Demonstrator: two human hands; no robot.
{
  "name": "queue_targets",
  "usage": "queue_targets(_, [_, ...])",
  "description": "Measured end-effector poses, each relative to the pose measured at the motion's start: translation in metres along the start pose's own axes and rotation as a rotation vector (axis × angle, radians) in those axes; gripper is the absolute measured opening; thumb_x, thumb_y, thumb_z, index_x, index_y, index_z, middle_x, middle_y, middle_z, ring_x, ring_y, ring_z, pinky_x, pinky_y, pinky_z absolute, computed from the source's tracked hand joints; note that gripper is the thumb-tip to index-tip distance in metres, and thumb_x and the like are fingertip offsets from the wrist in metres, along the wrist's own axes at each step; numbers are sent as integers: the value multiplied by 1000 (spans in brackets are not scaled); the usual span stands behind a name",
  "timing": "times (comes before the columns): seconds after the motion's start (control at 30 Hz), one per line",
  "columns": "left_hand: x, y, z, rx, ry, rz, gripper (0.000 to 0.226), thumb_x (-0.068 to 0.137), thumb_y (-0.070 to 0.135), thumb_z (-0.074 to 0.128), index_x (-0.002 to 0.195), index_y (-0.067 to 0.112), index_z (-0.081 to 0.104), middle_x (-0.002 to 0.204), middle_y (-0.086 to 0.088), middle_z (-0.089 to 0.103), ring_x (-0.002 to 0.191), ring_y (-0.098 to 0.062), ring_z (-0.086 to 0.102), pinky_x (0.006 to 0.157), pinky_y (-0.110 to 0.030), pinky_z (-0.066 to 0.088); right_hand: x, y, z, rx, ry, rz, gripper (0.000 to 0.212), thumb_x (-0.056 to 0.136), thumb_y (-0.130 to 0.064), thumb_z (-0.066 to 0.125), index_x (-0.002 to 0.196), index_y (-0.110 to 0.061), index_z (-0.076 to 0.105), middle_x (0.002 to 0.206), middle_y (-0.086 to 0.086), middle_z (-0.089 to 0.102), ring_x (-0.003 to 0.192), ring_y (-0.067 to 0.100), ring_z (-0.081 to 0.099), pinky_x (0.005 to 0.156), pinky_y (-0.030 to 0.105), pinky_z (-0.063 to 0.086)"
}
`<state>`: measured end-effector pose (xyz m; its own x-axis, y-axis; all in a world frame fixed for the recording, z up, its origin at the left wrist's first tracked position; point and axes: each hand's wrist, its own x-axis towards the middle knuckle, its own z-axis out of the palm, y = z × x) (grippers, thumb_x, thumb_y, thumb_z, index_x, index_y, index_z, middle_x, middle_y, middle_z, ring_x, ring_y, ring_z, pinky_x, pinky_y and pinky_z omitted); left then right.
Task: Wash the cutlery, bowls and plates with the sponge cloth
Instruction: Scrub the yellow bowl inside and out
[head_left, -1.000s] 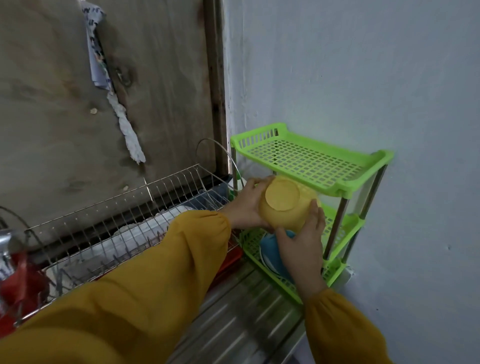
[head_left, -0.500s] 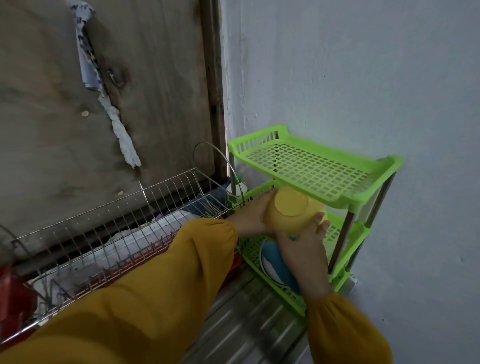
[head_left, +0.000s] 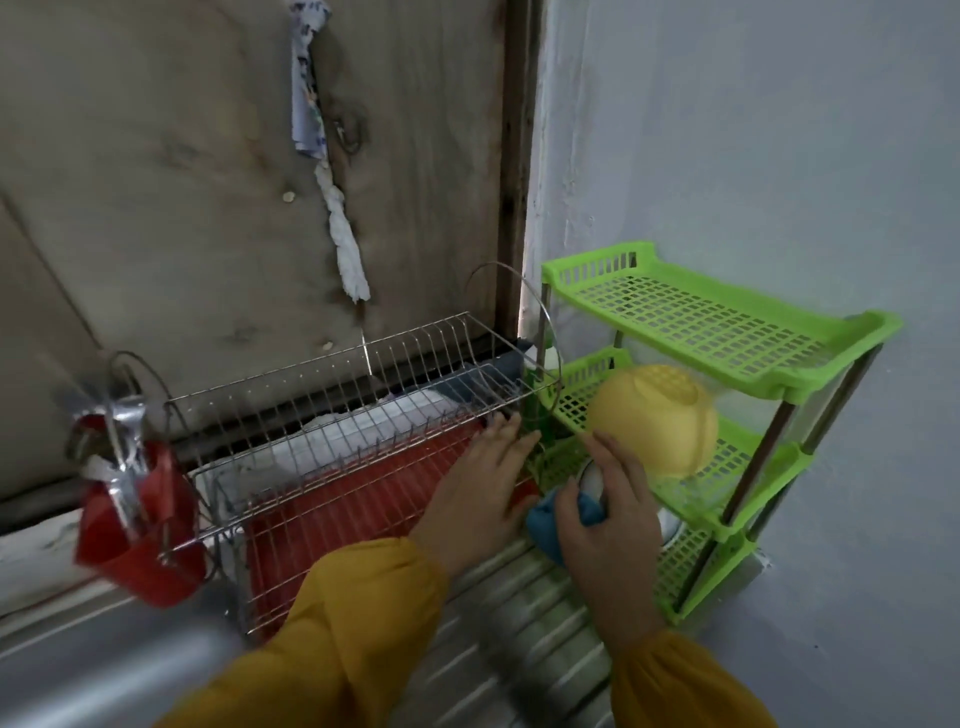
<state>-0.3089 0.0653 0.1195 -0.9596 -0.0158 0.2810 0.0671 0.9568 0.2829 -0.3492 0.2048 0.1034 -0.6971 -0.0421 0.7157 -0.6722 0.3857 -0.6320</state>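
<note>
Left hand (head_left: 478, 488) off bowl (head_left: 654, 415), right (head_left: 608, 519) gripping cloth (head_left: 543, 525)

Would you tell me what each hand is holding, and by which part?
The left hand is open, holding nothing. The right hand lies against a blue item; whether it grips it cannot be told. The yellow bowl sits unheld.

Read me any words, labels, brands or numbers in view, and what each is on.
No readable text anywhere.
The hanging cloth carries a print too blurred to read.
The yellow bowl, green rack and red cutlery holder show no markings.
</note>
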Motion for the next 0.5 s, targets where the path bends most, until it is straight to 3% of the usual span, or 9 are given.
queue_targets(0.07, [-34, -10, 0, 77, 35, -29, 65, 97, 33, 51, 153, 14, 23, 162, -8, 7, 149, -22, -4, 123, -38, 5, -11, -7, 7, 42, -15, -29, 33, 86, -28, 52, 109, -12, 71, 111, 7, 66, 94, 8, 58, 81, 10, 41])
queue_targets(0.13, [-73, -20, -9, 207, 83, -47, 56, 95, 39, 42, 144, 13, 42, 156, -14, 29, 146, -28, 19, 118, -45, 19, -25, -24, 18, 81, -28, -89, 26, 86, -26, 54, 97, -13, 73, 97, 8, 66, 84, 8, 57, 77, 9, 40])
queue_targets(0.2, [-116, -33, -24, 266, 91, -53, 51, 88, 41, 42, 129, 17, 59, 141, -8, 53, 135, -26, 45, 110, -46, 31, -44, -48, 31, 135, -56, -157, 21, 86, -23, 56, 88, -10, 73, 90, 6, 66, 80, 6, 56, 76, 3, 38])
queue_targets(0.3, [-180, -58, -49, 193, 143, -46, 37, 83, 33, 52, 113, 17, 69, 119, 0, 67, 116, -20, 60, 102, -46, 48, -76, -84, 53, 236, -117, -256, 19, 87, -21, 58, 84, -9, 73, 86, 3, 67, 75, 5, 58, 74, 2, 41])
queue_targets(0.5, [-309, -110, -96, 370, 245, -223, 33, 87, 27, 51, 110, 13, 70, 115, -5, 67, 108, -24, 62, 102, -37, 39, -160, -169, 108, 409, -255, -401, 18, 85, -20, 61, 83, -8, 75, 83, 4, 68, 67, 15, 64, 58, 26, 55])
